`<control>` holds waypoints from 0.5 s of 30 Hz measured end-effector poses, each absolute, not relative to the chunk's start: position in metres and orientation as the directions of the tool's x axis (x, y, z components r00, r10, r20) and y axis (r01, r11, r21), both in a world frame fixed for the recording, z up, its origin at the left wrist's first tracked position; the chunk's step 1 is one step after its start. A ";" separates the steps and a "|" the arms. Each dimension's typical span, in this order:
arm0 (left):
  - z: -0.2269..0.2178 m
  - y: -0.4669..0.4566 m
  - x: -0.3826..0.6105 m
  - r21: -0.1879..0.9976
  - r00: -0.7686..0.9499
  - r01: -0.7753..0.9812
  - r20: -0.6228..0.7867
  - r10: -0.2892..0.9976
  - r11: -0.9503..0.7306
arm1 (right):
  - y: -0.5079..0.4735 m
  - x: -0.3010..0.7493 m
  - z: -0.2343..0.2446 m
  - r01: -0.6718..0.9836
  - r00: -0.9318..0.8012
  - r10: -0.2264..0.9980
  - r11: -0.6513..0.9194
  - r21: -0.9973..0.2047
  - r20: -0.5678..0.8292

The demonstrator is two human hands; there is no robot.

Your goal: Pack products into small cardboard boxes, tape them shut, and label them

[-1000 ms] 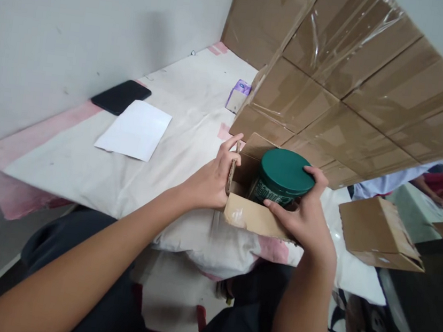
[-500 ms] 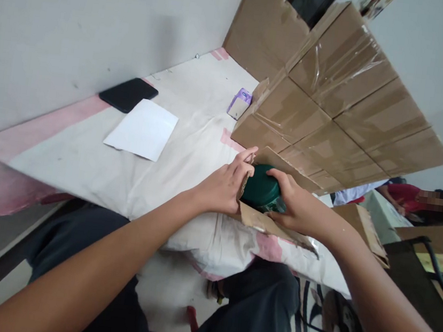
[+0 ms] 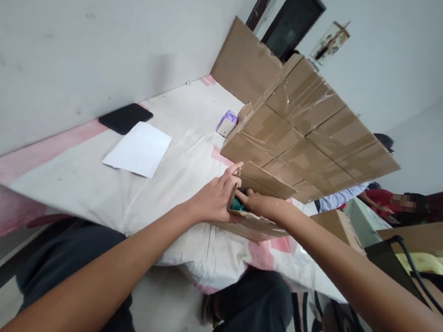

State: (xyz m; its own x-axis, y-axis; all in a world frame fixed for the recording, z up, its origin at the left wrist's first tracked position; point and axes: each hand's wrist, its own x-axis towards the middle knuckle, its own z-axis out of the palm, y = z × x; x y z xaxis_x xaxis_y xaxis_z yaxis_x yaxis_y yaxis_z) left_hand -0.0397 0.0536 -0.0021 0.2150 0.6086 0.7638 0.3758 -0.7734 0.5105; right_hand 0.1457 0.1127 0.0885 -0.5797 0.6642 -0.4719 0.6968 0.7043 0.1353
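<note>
A small open cardboard box (image 3: 260,227) lies near the front of the table, its flaps spread. My left hand (image 3: 218,195) is closed round the left edge of this box. My right hand (image 3: 259,202) reaches down inside, fingers on a dark green jar (image 3: 237,204) with a green lid. Only a sliver of the jar shows between the left edge and my right hand; the box walls hide the rest of it. Some of my right fingertips are hidden too.
Stacked, taped cardboard panels (image 3: 301,138) stand behind the box. A purple pack (image 3: 227,123), a white paper (image 3: 141,148) and a black phone (image 3: 126,117) lie on the cloth-covered table (image 3: 182,156). Another person in red (image 3: 378,201) sits at the far right.
My right hand has pushed the green jar deeper into the cardboard box, so its lid is mostly hidden now. My left hand keeps its hold on the edge. The view has tilted upward.
</note>
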 end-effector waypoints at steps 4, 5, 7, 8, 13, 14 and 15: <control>-0.003 0.053 -0.039 0.517 0.191 0.414 0.755 0.627 -0.749 | 0.113 0.154 0.105 0.702 -0.578 0.591 0.712 0.027 -0.563; -0.002 0.052 -0.039 0.512 0.196 0.423 0.754 0.627 -0.748 | 0.108 0.158 0.113 0.713 -0.604 0.572 0.699 -0.056 -0.555; -0.001 0.051 -0.040 0.501 0.224 0.429 0.746 0.626 -0.751 | 0.094 0.171 0.132 0.732 -0.669 0.604 0.636 -0.245 -0.433; -0.001 0.051 -0.040 0.495 0.249 0.427 0.740 0.625 -0.757 | 0.086 0.179 0.139 0.733 -0.680 0.668 0.600 -0.322 -0.302; -0.008 0.052 -0.042 0.527 0.354 0.430 0.649 0.674 -0.733 | 0.069 0.232 0.125 0.640 -0.177 0.737 0.590 -0.493 0.652; -0.010 0.052 -0.042 0.553 0.350 0.414 0.636 0.688 -0.723 | 0.072 0.242 0.109 0.609 -0.020 0.651 0.610 -0.508 0.759; -0.012 0.052 -0.041 0.587 0.335 0.383 0.631 0.700 -0.713 | 0.076 0.251 0.091 0.569 0.122 0.584 0.621 -0.539 0.802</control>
